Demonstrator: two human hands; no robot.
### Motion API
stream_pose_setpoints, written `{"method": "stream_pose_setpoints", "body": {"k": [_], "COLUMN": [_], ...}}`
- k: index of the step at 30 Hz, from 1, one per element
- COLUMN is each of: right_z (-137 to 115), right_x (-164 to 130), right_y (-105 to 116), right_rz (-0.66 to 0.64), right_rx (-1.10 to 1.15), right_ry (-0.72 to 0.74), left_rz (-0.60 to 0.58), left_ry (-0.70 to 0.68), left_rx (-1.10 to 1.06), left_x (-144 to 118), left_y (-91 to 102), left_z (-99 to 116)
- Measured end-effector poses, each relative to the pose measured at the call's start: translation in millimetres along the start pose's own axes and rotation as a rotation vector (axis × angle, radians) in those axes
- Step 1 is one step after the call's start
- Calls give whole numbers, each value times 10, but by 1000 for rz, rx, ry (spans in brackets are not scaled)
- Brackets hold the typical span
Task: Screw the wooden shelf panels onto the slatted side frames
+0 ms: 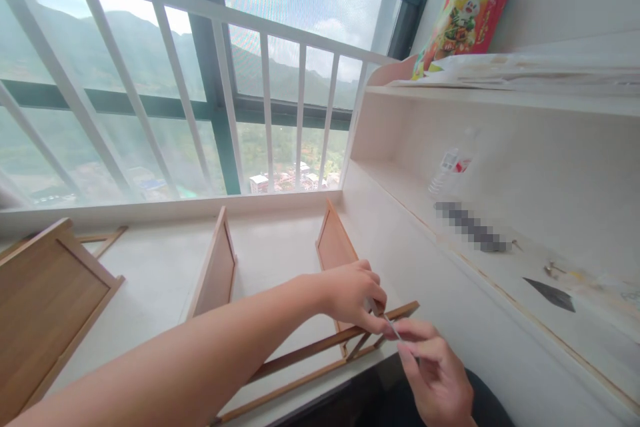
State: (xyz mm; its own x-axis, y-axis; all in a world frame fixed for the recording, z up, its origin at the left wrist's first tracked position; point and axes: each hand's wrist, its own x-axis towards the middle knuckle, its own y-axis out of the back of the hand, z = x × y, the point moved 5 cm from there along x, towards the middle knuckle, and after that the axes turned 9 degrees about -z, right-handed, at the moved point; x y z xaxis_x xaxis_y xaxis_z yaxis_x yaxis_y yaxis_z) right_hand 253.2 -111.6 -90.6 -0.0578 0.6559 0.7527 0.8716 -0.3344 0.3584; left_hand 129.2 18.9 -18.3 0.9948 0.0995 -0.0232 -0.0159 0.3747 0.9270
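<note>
A thin silvery metal rod (393, 329) runs between my two hands, over the corner of a wooden frame. My left hand (353, 297) is closed with its fingers curled around the rod's upper end, right above the frame's rail (307, 351). Thumb and fingertips of my right hand (435, 363) pinch the rod's lower end. Behind my left hand stands a wooden panel (335, 237) joined to the frame. The rod's exact kind and where its tip sits are hidden by my fingers.
More upright wooden panels stand at the middle (213, 267) and left (55, 313). On the right, a white shelf (500, 100) carries a colourful bag (470, 13); below are a clear plastic bottle (447, 170), a dark flat piece (550, 293) and small metal hardware (553, 269). White railing (265, 80) fronts the window.
</note>
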Motion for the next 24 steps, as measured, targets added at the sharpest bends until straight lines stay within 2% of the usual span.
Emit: {"method": "stream_pose_setpoints", "body": {"k": [3,6,12,24], "right_z": [24,40,-4,284], "right_x": [-96,-183,-242,-409], "right_y": [2,-45,-199,-138], "right_rz": [40,90,305,422], "right_rx": [-20,-26,27,27], "right_ry": [7,-48,-186,-214], "left_rz": [10,0,-25,-64], "left_ry": [-20,-27,1,19], "left_rx": [-11,-9,-30,-12], "left_x": [9,17,2,14], "left_y": [-26,-54,-45,-25], "left_z": [-21,-33,-24,17]}}
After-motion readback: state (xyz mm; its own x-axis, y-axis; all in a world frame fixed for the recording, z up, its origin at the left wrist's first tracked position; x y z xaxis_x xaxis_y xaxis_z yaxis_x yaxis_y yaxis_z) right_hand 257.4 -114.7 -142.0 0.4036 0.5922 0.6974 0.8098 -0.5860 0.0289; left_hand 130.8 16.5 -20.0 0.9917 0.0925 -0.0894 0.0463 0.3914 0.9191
